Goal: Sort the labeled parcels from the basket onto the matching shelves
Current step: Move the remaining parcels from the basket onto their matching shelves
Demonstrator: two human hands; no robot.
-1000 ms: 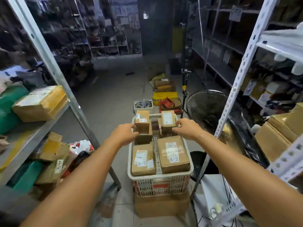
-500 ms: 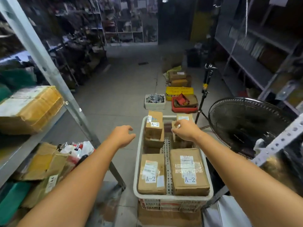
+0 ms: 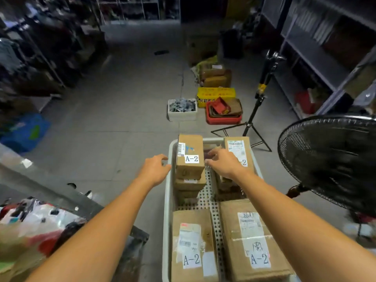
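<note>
Risky bit: the top A-2 parcel (image 3: 190,153) sits on a leaning stack at the far end of the basket (image 3: 167,200), so a one-sided nudge could tip it out. The left hand (image 3: 154,169) hovers beside it, grip loose and empty. The right hand (image 3: 223,163) reaches between stacks, grip unclear. Grey floor (image 3: 122,98), with a fan (image 3: 329,159) and tripod (image 3: 258,110) crowding the aisle.

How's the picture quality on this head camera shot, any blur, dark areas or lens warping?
Head view: wide-angle warp leans the right shelf post. Head view: the fan and the bags lower left are motion-smeared. Head view: the far aisle is dim, yet the A-2 label on the basket's far-left parcel reads sharply.
</note>
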